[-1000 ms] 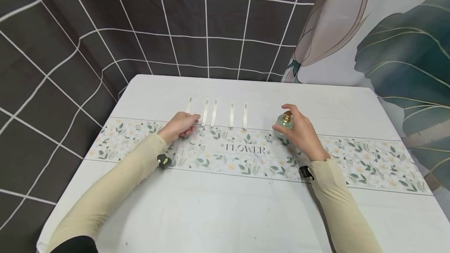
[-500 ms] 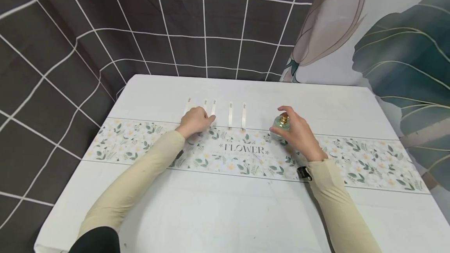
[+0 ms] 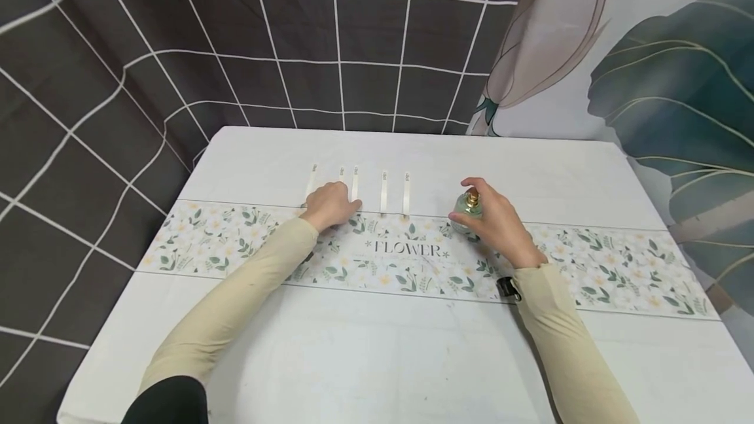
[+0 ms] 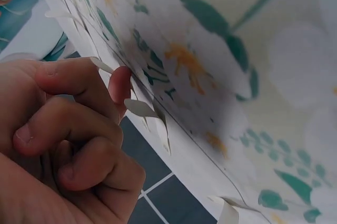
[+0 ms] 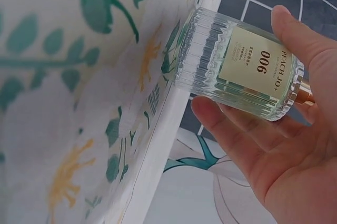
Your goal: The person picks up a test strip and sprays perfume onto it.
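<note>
In the head view, my left hand (image 3: 330, 204) reaches over the lower part of a paper test strip (image 3: 341, 173). The left wrist view has its fingers curled, with one fingertip (image 4: 121, 83) right beside the raised, curled end of that strip (image 4: 142, 109). I cannot tell whether the fingers pinch it. My right hand (image 3: 497, 220) grips a ribbed clear glass perfume bottle (image 3: 465, 209) with a gold neck and pale green liquid. In the right wrist view, the thumb lies on one side of the bottle (image 5: 253, 66) and fingers on the other; its label reads 006.
More pale strips lie in a row near the left hand, including a strip (image 3: 311, 178) to its left and another (image 3: 406, 192) to its right. A floral runner (image 3: 406, 267) marked FLOWER crosses the white table (image 3: 365, 345). A dark grid curtain (image 3: 294, 31) hangs behind.
The left hand has moved right, from the leftmost strip to the second strip, then stayed about there. The right hand keeps its grip on the perfume bottle, nearly unmoved.
</note>
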`<state>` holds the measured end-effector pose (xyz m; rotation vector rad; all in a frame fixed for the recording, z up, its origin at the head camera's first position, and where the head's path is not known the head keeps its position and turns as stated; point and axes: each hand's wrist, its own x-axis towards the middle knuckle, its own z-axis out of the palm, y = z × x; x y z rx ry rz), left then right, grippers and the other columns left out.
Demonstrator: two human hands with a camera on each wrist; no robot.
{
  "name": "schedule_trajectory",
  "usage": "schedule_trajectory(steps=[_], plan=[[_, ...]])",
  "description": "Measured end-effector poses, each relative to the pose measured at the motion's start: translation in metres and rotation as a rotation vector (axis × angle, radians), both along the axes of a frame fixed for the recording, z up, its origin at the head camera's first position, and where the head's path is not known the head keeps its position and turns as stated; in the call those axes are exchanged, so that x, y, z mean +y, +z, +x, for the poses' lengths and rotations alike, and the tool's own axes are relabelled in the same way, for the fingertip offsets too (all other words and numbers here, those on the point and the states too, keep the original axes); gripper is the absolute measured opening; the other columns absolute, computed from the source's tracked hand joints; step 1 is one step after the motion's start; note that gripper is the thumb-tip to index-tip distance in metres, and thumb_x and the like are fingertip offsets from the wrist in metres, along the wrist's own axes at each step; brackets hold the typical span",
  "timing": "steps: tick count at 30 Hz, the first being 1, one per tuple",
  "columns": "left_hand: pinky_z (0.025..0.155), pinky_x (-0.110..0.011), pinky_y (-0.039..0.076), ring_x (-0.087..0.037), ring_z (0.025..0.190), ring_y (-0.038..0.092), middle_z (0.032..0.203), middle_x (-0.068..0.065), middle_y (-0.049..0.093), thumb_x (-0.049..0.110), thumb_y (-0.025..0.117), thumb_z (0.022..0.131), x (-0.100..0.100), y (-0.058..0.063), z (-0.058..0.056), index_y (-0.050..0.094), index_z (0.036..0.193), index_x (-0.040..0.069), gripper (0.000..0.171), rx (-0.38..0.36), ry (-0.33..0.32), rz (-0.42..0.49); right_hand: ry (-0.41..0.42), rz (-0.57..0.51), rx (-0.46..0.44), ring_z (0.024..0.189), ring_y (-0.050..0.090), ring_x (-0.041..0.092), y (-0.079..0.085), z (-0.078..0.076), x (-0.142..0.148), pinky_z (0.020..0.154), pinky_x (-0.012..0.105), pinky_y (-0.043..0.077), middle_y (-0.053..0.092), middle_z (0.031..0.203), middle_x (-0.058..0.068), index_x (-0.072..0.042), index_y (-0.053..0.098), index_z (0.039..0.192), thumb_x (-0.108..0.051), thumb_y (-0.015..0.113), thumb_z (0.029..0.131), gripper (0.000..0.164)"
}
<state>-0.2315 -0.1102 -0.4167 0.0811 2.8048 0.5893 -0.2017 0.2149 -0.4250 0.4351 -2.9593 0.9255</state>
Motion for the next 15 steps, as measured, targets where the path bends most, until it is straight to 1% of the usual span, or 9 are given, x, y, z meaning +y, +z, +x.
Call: schedule_trajectory(steps=[3,6,12,15], plan=[[0.047,-0.025,0.036,-0.012,0.045,0.046,0.056,-0.002,0.054,0.032,0.062,0.100,0.0013,-0.0004,-0.0008,0.073,0.101,-0.005,0.039,0.005,-0.002,0.003,0.005,0.004,-0.020,0.121,0.059,0.040,0.0012,0.0002,0.0007,0.100,0.057,0.047,0.058,0.137,0.022,-0.005,0.045,0.144,-0.027,0.079,0.092,0.066],[0.047,-0.025,0.036,-0.012,0.045,0.047,0.056,-0.002,0.055,0.030,0.064,0.099,0.0021,-0.0009,-0.0008,0.072,0.099,-0.005,0.036,0.008,-0.002,0.010,0.009,0.005,-0.055,0.123,0.058,0.040,0.0025,0.0004,0.0009,0.101,0.057,0.047,0.056,0.140,0.023,-0.004,0.043,0.146,-0.027,0.078,0.092,0.068],[0.053,-0.029,0.038,-0.013,0.047,0.049,0.057,-0.003,0.057,0.030,0.065,0.098,0.0024,-0.0044,-0.0001,0.072,0.098,-0.004,0.035,0.010,0.005,0.013,0.002,-0.006,-0.146,0.120,0.058,0.041,0.0039,0.0007,0.0016,0.098,0.057,0.048,0.053,0.140,0.026,-0.003,0.035,0.151,-0.023,0.078,0.092,0.076],[0.053,-0.028,0.038,-0.013,0.048,0.049,0.057,-0.003,0.056,0.029,0.065,0.099,0.0032,-0.0065,-0.0009,0.073,0.097,-0.004,0.034,0.004,0.004,0.018,-0.019,-0.013,-0.190,0.119,0.059,0.042,0.0043,0.0024,0.0032,0.097,0.056,0.049,0.054,0.137,0.029,-0.001,0.032,0.151,-0.024,0.077,0.093,0.077]])
